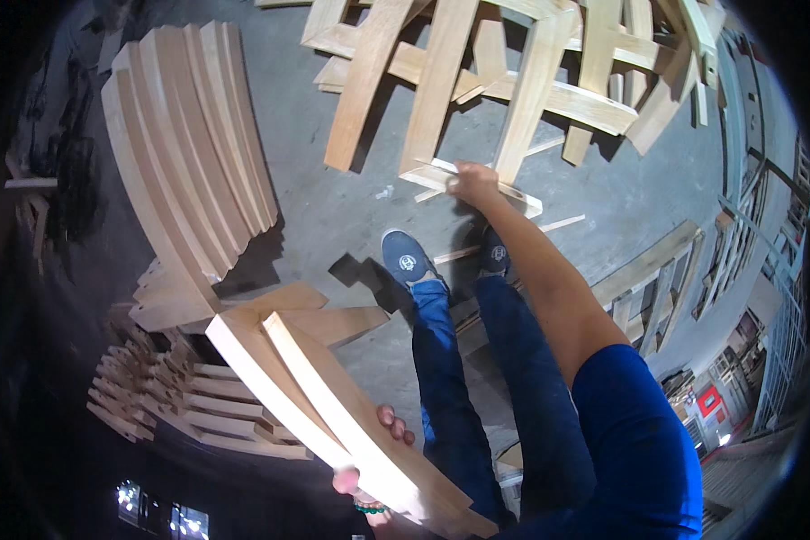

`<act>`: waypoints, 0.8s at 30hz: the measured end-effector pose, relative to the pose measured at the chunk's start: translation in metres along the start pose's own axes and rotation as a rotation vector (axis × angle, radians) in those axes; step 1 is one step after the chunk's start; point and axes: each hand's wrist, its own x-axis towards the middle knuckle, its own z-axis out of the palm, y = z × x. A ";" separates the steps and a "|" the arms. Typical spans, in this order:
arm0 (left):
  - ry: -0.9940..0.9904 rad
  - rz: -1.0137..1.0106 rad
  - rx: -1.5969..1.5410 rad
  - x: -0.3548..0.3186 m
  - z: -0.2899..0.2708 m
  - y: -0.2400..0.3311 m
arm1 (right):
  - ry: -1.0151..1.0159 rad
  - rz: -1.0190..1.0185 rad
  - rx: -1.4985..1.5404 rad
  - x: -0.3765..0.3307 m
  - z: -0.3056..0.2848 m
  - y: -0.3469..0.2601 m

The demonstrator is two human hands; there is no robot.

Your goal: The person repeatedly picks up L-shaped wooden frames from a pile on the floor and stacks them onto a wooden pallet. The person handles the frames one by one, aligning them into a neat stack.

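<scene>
My left hand point(351, 483) is closed round a pair of curved wooden boards point(319, 387) at the lower left, its thumb on one side and its fingertips showing on the other. A green bead bracelet circles that wrist. Farther off, my right arm reaches forward, and my right hand point(474, 184) is closed on the near crosspiece of a wooden frame point(435, 99). This frame has two long side pieces running away from me. Its far part lies among other light wooden pieces, and my right palm is hidden from view.
Curved boards stand in a row point(184, 135) at the left. Below them sits a pile of wooden pieces point(189, 405). Thin wood strips point(558, 222) lie on the grey concrete floor point(315, 229) near my shoes point(408, 256). A slatted wooden frame point(661, 279) is at the right.
</scene>
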 end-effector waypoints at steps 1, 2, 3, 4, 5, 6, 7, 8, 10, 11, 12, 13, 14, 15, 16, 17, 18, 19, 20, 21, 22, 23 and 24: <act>0.032 0.023 0.003 -0.004 -0.006 0.000 | -0.069 -0.006 -0.019 -0.005 0.005 -0.011; 0.087 0.011 0.052 -0.006 -0.011 0.003 | -0.131 -0.012 -0.048 -0.008 0.003 -0.017; 0.137 0.001 0.088 -0.009 -0.013 0.006 | -0.188 -0.023 -0.088 -0.012 -0.003 -0.020; 0.160 -0.005 0.094 -0.016 -0.016 0.012 | -0.024 -0.177 -0.072 -0.021 -0.014 -0.014; 0.138 -0.037 0.128 -0.025 -0.028 0.016 | 0.123 -0.341 -0.033 -0.039 -0.021 -0.004; 0.135 -0.042 0.189 -0.035 -0.047 0.019 | -0.075 -0.289 -0.076 -0.051 -0.029 -0.009; 0.124 -0.036 0.230 -0.044 -0.064 0.021 | -0.257 -0.250 -0.151 -0.058 -0.046 -0.014; 0.104 -0.036 0.326 -0.050 -0.072 0.023 | -0.232 -0.251 -0.077 -0.070 -0.061 -0.011; 0.109 -0.010 0.305 -0.068 -0.082 0.030 | -0.273 -0.155 -0.098 -0.099 -0.094 -0.022; 0.139 0.007 0.299 -0.084 -0.091 0.030 | -0.341 -0.147 -0.121 -0.113 -0.111 -0.033; 0.140 -0.006 0.287 -0.099 -0.100 0.022 | -0.407 -0.161 -0.133 -0.126 -0.133 -0.026; 0.128 0.002 0.293 -0.110 -0.109 0.021 | -0.451 -0.184 -0.131 -0.132 -0.154 -0.028; 0.125 0.015 0.299 -0.126 -0.117 0.018 | -0.506 -0.212 -0.096 -0.146 -0.170 -0.033; 0.149 0.026 0.315 -0.143 -0.124 0.012 | -0.565 -0.237 -0.072 -0.163 -0.187 -0.034; 0.115 0.058 0.330 -0.143 -0.123 0.004 | -0.463 -0.308 0.002 -0.167 -0.211 -0.007; 0.214 0.039 0.363 -0.171 -0.127 -0.008 | -0.664 -0.235 0.062 -0.197 -0.221 -0.020; 0.318 0.064 0.314 -0.206 -0.147 -0.037 | -0.691 -0.335 -0.062 -0.221 -0.235 -0.031; 0.363 -0.069 0.512 -0.228 -0.151 -0.046 | -0.710 -0.330 -0.131 -0.246 -0.255 -0.042; 0.297 -0.006 0.506 -0.243 -0.163 -0.060 | -0.619 -0.540 -0.125 -0.262 -0.268 -0.039; 0.251 0.035 0.502 -0.267 -0.180 -0.085 | -0.757 -0.523 -0.146 -0.283 -0.281 -0.048; 0.210 0.103 0.443 -0.281 -0.190 -0.103 | -0.875 -0.442 -0.110 -0.294 -0.290 -0.044; 0.169 0.158 0.384 -0.293 -0.199 -0.121 | -0.992 -0.426 0.111 -0.311 -0.294 -0.048; 0.196 0.144 0.278 -0.307 -0.205 -0.140 | -1.063 -0.337 0.116 -0.329 -0.305 -0.057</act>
